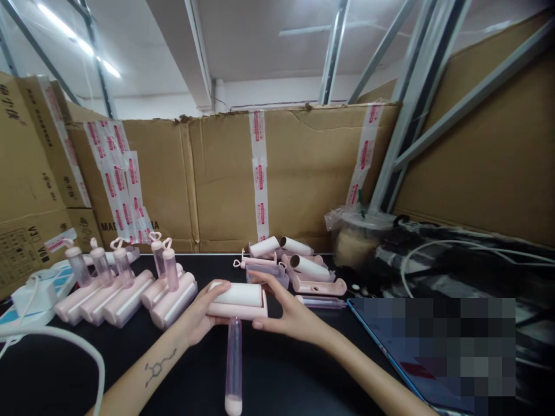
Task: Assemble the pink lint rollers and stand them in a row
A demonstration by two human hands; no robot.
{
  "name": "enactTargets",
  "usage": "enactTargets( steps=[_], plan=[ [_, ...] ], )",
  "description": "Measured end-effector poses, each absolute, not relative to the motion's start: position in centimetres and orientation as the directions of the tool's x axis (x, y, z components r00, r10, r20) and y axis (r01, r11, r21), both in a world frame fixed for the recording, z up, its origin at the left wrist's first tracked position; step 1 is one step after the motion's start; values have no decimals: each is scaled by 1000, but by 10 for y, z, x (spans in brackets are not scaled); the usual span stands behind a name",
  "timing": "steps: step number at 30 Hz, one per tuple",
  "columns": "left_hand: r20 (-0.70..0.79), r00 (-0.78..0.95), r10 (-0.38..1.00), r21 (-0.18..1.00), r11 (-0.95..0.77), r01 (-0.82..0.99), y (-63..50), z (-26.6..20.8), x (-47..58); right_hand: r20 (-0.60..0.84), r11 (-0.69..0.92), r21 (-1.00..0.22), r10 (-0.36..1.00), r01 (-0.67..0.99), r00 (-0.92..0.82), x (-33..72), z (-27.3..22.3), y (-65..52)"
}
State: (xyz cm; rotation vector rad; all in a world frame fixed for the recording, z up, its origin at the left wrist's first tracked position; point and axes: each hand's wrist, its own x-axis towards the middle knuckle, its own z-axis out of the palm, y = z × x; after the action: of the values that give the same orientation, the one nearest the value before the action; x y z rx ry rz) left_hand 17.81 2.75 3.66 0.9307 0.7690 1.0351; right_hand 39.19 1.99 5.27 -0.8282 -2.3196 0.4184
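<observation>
Left hand (207, 309) and right hand (292, 312) clasp a pink holder (245, 312) — carton (30, 179) reads "V3".

Bright tube light (66, 30) upper left, stretched edges, pixelated patch (463, 352) lower right

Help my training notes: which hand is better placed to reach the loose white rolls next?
Probably the right hand: it's nearer the loose white rolls, while the left hand grips the pink lint roller.
</observation>
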Motion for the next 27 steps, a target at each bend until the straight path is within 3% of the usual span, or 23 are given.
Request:
enactTargets(
  steps=[2,4,7,10,13,17,22,27],
  plan=[
    [-53,327,944,920,174,-352,25,40,178,498,792,-377,610,480,-616,393,54,21],
    [-55,318,946,921,171,-350,23,42,179,502,841,-184,525,509,-687,394,55,22],
    [-108,421,901,882,282,-377,24,45,181,453,849,-14,476,528,-754,396,54,24],
    [-94,526,845,836,353,-419,30,45,178,507,828,-160,536,538,-674,403,54,37],
    [-81,430,899,867,276,-415,38,41,174,571,726,-389,673,568,-470,414,53,58],
    [8,284,959,984,43,-173,45,27,177,536,569,-499,795,654,-283,425,50,79],
    [127,233,964,989,-142,48,47,10,185,493,561,-527,814,638,-308,424,51,77],
    [276,249,928,934,-320,157,54,-5,182,316,554,-639,822,533,-474,408,49,66]
  ],
)
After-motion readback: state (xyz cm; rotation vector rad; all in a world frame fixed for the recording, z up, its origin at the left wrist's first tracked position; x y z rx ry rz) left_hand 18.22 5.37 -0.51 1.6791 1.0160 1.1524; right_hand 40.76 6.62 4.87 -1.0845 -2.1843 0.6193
